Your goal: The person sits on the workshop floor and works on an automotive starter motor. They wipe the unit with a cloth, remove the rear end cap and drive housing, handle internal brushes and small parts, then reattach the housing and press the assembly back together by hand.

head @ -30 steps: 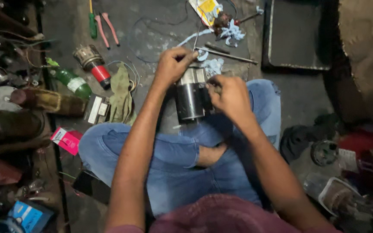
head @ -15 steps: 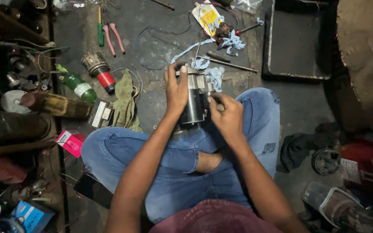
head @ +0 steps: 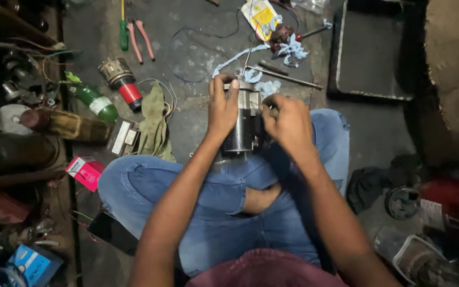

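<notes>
Motor housing [head: 244,125], a dark metal cylinder, stands upright on the floor against the seated person's crossed legs. Left hand [head: 222,109] is closed around its side and top; right hand [head: 288,119] pinches a small part at its rim, too hidden to identify. Risk: the housing could tip onto the steel rods [head: 285,78] just beyond if the left-hand grip loosens.

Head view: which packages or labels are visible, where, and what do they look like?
Pink box: floor by the left knee, small, rectangular.
Blue box: bottom left corner, white patch on its face.
Yellow packet: top centre floor, flat, yellow and white.
Green bottle: lying left of the cloth, white label band.
</notes>
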Available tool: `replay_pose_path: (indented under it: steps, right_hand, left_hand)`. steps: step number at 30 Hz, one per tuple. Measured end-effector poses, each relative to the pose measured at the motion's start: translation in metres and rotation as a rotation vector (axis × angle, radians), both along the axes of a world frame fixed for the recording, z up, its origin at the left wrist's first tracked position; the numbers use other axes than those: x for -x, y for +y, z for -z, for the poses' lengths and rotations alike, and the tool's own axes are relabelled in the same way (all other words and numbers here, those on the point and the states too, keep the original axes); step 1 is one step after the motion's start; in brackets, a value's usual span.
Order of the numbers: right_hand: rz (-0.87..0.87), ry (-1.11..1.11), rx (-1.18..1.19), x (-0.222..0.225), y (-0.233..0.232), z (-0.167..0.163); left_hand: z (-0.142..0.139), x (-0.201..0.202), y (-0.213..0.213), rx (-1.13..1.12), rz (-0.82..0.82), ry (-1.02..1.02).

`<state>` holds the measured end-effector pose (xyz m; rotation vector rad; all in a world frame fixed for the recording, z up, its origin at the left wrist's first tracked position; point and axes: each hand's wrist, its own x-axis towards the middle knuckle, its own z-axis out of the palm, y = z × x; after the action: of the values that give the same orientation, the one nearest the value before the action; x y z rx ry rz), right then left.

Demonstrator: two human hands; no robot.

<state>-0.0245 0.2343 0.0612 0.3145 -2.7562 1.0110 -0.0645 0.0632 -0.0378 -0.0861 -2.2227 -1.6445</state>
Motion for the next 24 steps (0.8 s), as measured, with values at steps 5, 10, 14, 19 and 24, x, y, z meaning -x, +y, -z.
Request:
replay_pose_path:
  steps: [5, 10, 14, 19, 24]
  right_hand:
    - [0.018, 0.05, 0.049, -0.011, -0.004, 0.002]
    - [0.031, 0.133, 0.116, -0.026, -0.014, 0.008]
    - [0.082, 0.109, 0.07, -0.022, -0.016, 0.01]
    - [0.051, 0.02, 0.057, -0.017, -0.008, 0.01]
    - [0.088, 0.068, 0.095, -0.016, -0.01, 0.012]
  left_hand:
    - [0.0, -0.002, 0.001, 0.004, -0.009, 0.002]
    - [0.0, 0.0, -0.001, 0.023, -0.009, 0.018]
    - [-0.002, -0.001, -0.001, 0.044, -0.005, 0.004]
    - [-0.004, 0.0, -0.002, 0.027, 0.0, 0.006]
    - [-0.002, 0.0, -0.002, 0.032, 0.01, 0.0]
